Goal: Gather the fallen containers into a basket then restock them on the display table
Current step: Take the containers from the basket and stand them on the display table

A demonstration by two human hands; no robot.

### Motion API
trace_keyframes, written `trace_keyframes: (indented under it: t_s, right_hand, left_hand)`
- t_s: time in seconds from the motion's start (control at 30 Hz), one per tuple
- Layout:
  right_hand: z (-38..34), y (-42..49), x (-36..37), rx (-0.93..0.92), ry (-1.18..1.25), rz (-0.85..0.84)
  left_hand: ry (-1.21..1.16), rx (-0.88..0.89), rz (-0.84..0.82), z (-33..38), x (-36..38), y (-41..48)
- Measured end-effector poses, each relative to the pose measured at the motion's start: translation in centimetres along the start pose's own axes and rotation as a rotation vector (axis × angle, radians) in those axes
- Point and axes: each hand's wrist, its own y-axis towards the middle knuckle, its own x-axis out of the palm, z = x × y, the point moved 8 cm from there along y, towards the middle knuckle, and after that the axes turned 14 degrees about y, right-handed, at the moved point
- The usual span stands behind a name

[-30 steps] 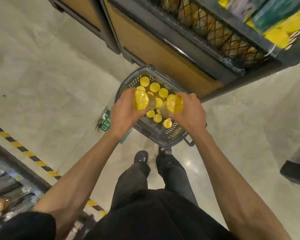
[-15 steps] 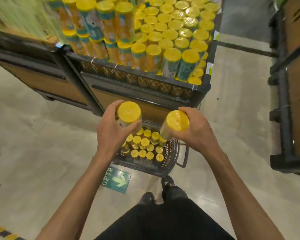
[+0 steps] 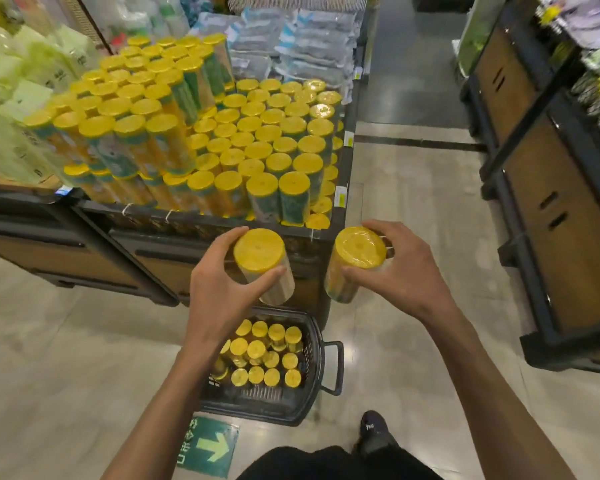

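Observation:
My left hand point(image 3: 219, 292) grips a tall yellow-lidded container point(image 3: 261, 252) upright, just in front of the display table's edge. My right hand point(image 3: 400, 271) grips a second yellow-lidded container point(image 3: 355, 254) off the table's front right corner. Below them on the floor stands a dark basket point(image 3: 314, 344) holding several more such containers point(image 3: 267, 355). The display table point(image 3: 326, 233) is packed with several rows of the same containers point(image 3: 257, 140), stacked higher at the left.
Green packages point(image 3: 11, 98) lie left of the containers, blue-white packs point(image 3: 291, 36) behind them. A dark wooden display unit point(image 3: 561, 209) lines the right side of the aisle. A green arrow floor sticker point(image 3: 210, 445) and my shoe point(image 3: 373, 429) are near the basket.
Both hands have lifted their containers out of the basket up to the table's front edge. My view has risen from the basket to the stocked table.

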Motion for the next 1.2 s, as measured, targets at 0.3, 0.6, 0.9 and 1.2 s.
trace_keyframes:
  t_s: [0.3,0.6,0.9,1.2]
  right_hand:
    - [4.5,8.7,-10.7,-0.072,-0.020,-0.071]
    - [7.8,18.1,-13.3,-0.134,-0.017,-0.162]
    - [7.7,31.2,-8.8,-0.174,-0.029,-0.319]
    - [4.6,45.2,-1.0,-0.281,-0.049,-0.543]
  left_hand:
    - [-0.032,-0.073,0.080,8.4,7.7,5.6]
    - [-0.001,-0.150,0.125,10.7,11.5,12.3]
    - [0.020,-0.282,0.242,7.4,12.4,20.7]
    - [0.061,-0.441,0.329,3.1,12.2,30.2]
